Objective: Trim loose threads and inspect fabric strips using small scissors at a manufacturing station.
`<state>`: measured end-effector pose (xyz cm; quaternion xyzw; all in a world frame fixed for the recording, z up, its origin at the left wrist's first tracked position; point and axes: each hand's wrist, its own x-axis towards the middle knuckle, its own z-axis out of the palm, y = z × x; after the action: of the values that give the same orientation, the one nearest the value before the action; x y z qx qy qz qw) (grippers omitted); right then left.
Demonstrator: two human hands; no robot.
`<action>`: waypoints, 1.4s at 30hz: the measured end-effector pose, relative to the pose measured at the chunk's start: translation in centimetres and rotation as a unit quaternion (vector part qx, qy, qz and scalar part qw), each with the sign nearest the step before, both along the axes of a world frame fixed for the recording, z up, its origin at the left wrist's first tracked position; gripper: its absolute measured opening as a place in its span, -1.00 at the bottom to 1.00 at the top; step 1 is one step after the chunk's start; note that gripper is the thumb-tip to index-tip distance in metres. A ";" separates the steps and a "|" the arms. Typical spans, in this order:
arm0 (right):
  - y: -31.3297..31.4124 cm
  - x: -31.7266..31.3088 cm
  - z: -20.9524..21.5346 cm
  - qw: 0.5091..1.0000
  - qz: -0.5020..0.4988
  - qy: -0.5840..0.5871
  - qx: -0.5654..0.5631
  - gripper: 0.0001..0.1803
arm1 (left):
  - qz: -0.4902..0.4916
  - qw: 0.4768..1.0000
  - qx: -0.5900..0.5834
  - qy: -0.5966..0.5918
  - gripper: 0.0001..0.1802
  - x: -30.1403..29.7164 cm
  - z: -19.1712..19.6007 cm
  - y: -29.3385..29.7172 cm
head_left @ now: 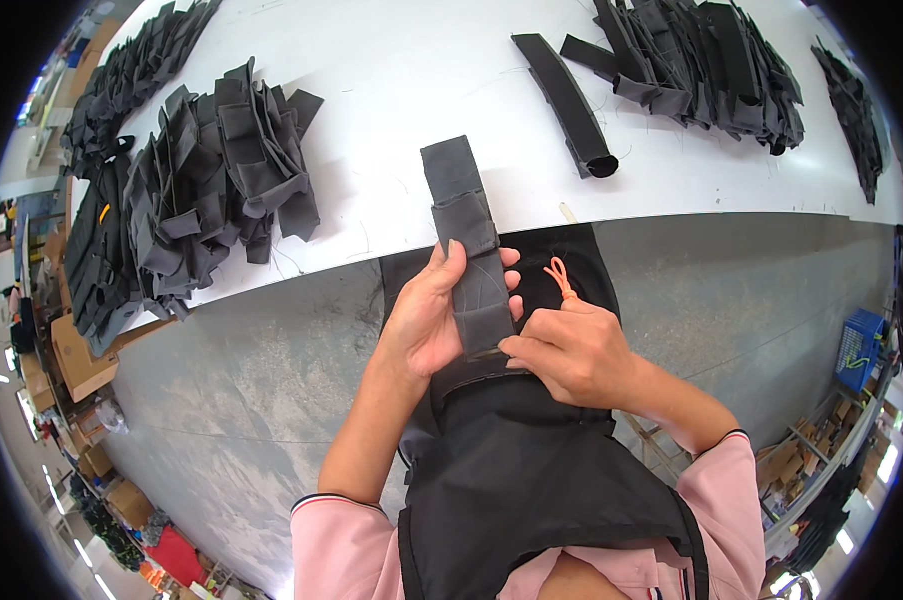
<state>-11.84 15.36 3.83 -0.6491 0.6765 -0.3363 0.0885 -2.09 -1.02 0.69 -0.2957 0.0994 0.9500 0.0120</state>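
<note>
A dark grey fabric strip (453, 195) with stitched folds points away from me over the table's near edge. My left hand (426, 310) is closed around its lower part, thumb on top and fingertips showing at the right side. At the strip's near end, my right hand (576, 350) is closed in a pinch. An orange cord loop (558, 275) sticks out above that fist, apparently from a small tool hidden in it. A thin, pale glint shows by the strip's end, but I cannot make out what it is. Loose threads lie on the strip.
On the white table (401, 100), a heap of similar strips (221, 160) lies at the left and another heap (706, 65) at the far right. One single strip (568, 105) lies apart. I wear a black apron (531, 480). A blue crate (858, 348) stands at the right.
</note>
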 end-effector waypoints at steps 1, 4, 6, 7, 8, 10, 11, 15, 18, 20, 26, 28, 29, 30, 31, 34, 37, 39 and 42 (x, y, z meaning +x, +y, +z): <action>0.2 -0.1 0.1 1.000 -0.003 -0.019 0.016 -0.78 | 0.000 1.000 0.000 0.001 -0.57 0.0 0.0 0.0; 0.7 -0.2 -0.6 0.982 -0.060 -0.180 -0.021 -0.73 | 0.012 1.000 0.018 0.017 -0.57 0.0 -0.1 -0.1; 1.0 -0.4 0.2 0.964 -0.107 -0.241 -0.002 -0.66 | 0.009 0.999 0.026 0.026 -0.66 0.2 -0.3 -0.4; 1.0 -0.4 0.5 0.941 -0.155 -0.302 0.018 -0.59 | 0.009 0.999 0.026 0.027 -0.66 0.1 -0.2 -0.4; 0.5 -0.3 0.3 0.939 -0.151 -0.310 -0.005 -0.56 | 0.011 1.000 0.005 0.010 -0.66 0.0 0.0 -0.4; -0.7 0.2 0.7 0.940 -0.162 -0.297 0.046 -0.59 | 0.009 1.000 -0.017 -0.005 -0.66 -0.2 0.4 -0.4; -1.3 0.4 0.8 0.938 -0.172 -0.284 0.097 -0.61 | 0.015 0.999 -0.032 -0.003 -0.66 -0.3 0.6 -0.3; -1.1 1.7 -1.6 0.982 -0.083 -0.155 -0.076 -0.58 | 0.018 0.995 -0.098 0.003 -0.64 -0.5 1.2 -0.2; -0.3 2.6 -1.5 0.997 -0.014 0.021 -0.072 -0.76 | 0.025 0.993 -0.119 0.000 -0.64 -0.2 1.6 -0.2; -0.1 2.4 -3.6 1.000 -0.020 -0.004 0.013 -0.73 | 0.031 0.985 -0.167 -0.011 -0.65 -0.8 1.4 0.1; 0.4 1.0 0.1 0.968 -0.176 -0.180 0.001 -0.61 | 0.060 0.974 -0.212 -0.060 -0.65 -0.8 1.7 0.4; 0.5 0.6 -1.0 0.970 -0.216 -0.111 -0.007 -0.62 | 0.057 0.974 -0.216 -0.049 -0.65 -0.9 1.9 0.4; 0.7 0.6 -0.9 0.970 -0.217 -0.111 -0.008 -0.62 | 0.056 0.974 -0.216 -0.048 -0.65 -0.9 2.0 0.4; 0.8 0.5 -0.8 0.975 -0.202 -0.090 -0.004 -0.62 | 0.059 0.973 -0.216 -0.052 -0.65 -0.9 2.0 0.5; 0.8 0.6 -0.7 0.980 -0.186 -0.068 0.000 -0.63 | 0.062 0.973 -0.216 -0.056 -0.65 -0.9 2.0 0.5; 0.9 0.6 -0.9 0.980 -0.188 -0.070 -0.016 -0.63 | 0.054 0.975 -0.209 -0.055 -0.65 -0.9 2.1 0.5; 0.8 0.4 -1.0 0.979 -0.192 -0.062 -0.026 -0.62 | 0.038 0.974 -0.215 -0.057 -0.66 -0.9 2.1 0.6; 0.8 0.3 -0.9 0.981 -0.186 -0.056 -0.021 -0.63 | 0.034 0.975 -0.212 -0.053 -0.66 -0.9 2.0 0.7; 1.0 0.3 -1.3 0.985 -0.169 -0.026 -0.031 -0.63 | 0.026 0.976 -0.208 -0.051 -0.66 -0.8 2.1 0.6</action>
<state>-11.52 16.36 2.53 -0.5187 0.7632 -0.3843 0.0280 -2.88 -0.38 2.76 -0.3422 0.2862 0.8923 -0.0695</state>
